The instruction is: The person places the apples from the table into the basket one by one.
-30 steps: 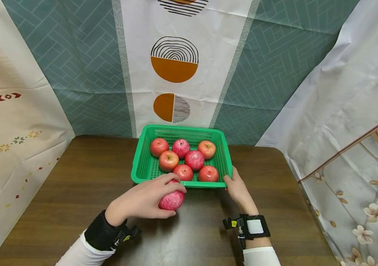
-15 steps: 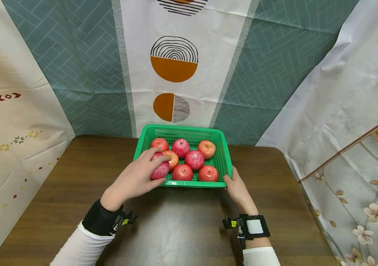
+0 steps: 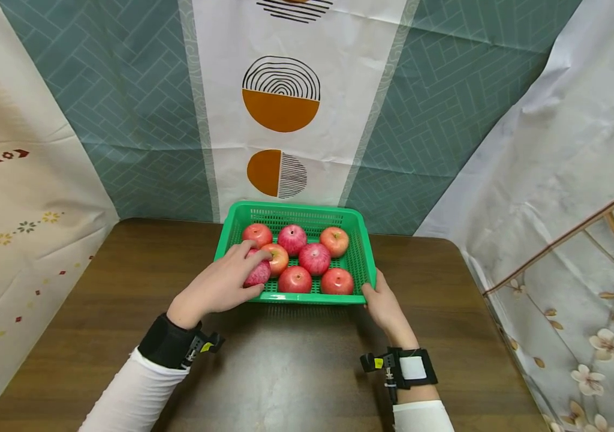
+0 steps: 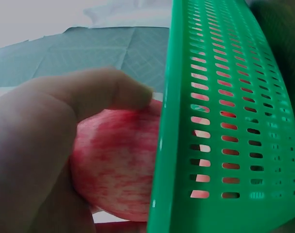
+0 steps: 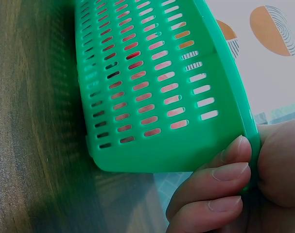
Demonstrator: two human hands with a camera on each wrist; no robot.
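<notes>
Apple point(image 3: 258, 274), pink-red with streaked skin, sits at the near-left corner inside the green perforated basket point(image 3: 363, 249), left hand point(image 3: 219, 287) curled around it. Right hand point(image 3: 384, 306) pinches the basket's near-right rim. Six more red apples point(image 3: 313, 258) fill the basket. Dark wood table point(image 3: 296, 372); patterned teal-and-white backdrop point(image 3: 280, 108) at frame top.

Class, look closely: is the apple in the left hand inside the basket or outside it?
Inside: the left hand holds the apple within the green basket rim, beside other apples.
</notes>
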